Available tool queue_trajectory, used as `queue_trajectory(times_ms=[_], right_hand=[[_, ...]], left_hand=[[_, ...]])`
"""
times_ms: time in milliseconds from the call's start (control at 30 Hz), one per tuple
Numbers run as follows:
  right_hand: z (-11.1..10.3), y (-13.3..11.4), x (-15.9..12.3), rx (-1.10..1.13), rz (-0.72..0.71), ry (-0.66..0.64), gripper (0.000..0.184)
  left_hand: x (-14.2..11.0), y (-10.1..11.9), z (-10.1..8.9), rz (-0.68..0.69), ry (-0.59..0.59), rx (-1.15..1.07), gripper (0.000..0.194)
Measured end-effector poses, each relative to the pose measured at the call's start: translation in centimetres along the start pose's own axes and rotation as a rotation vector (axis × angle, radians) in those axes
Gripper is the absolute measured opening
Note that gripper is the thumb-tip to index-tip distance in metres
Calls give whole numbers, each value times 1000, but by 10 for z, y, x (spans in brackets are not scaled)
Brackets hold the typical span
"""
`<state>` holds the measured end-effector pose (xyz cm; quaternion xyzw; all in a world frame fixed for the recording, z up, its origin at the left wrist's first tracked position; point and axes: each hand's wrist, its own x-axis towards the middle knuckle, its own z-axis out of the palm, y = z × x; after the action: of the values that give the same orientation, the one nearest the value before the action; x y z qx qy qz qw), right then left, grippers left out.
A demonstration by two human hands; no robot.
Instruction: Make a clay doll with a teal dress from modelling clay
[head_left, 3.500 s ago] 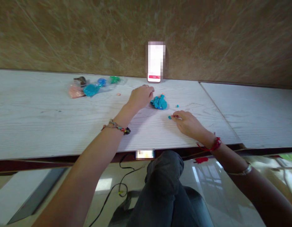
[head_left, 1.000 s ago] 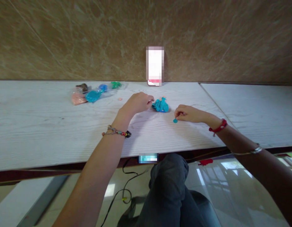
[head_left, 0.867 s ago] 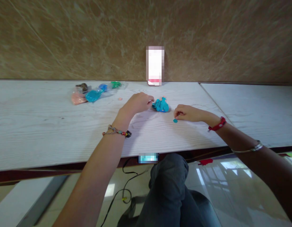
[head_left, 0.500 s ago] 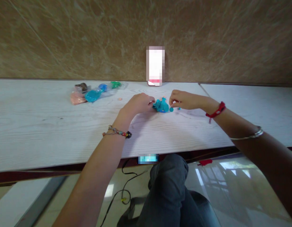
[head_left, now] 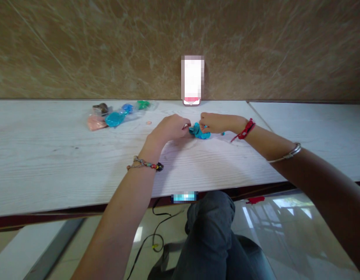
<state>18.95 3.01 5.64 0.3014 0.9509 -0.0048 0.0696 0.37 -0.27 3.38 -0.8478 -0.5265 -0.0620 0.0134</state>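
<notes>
A small blue clay figure (head_left: 200, 132) lies on the white wood-grain table (head_left: 81, 155), just in front of a phone (head_left: 192, 79) propped against the wall. My left hand (head_left: 170, 128) rests curled at the figure's left side, fingertips touching it. My right hand (head_left: 216, 122) is over the figure's top right, its fingers pinched together against the clay. The small blue piece it carried is hidden under the fingers. A tiny blue crumb (head_left: 223, 133) lies to the right of the figure.
Several plastic bags of clay (head_left: 114, 113) in pink, blue, green and brown lie at the back left. A small pink clay bit (head_left: 148, 123) sits near them. A marbled wall stands behind. My knee and a black cable (head_left: 152, 229) show below the table edge.
My right hand picked a small flat blue piece off the table at the right and carried it left to the clay figure. My left hand stayed at the figure's side.
</notes>
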Motion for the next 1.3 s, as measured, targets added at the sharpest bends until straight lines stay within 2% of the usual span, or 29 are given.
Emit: queue_trajectory(times_ms=[300, 500, 667, 800, 900, 1000, 1167, 1300], right_hand=[[-8, -12, 0, -32, 93, -95, 22], [-11, -16, -3, 32, 204, -123, 22], [-3, -9, 0, 115, 278, 16, 21], [-6, -4, -1, 178, 336, 48, 21], [-5, -6, -12, 118, 268, 157, 23], [8, -13, -32, 18, 132, 243, 30], [40, -28, -55, -147, 180, 284, 43], [49, -30, -57, -191, 188, 345, 42]], left_hand=[[0, -2, 2, -1, -21, 21, 36], [2, -6, 5, -22, -37, 20, 35], [3, -8, 7, -20, -59, 17, 36], [4, -9, 6, -42, -94, 9, 37], [3, -9, 6, -51, -103, 0, 36], [3, -11, 7, -38, -76, -12, 35], [3, -14, 10, -10, -26, -40, 34], [3, -12, 8, -23, -44, -42, 34]])
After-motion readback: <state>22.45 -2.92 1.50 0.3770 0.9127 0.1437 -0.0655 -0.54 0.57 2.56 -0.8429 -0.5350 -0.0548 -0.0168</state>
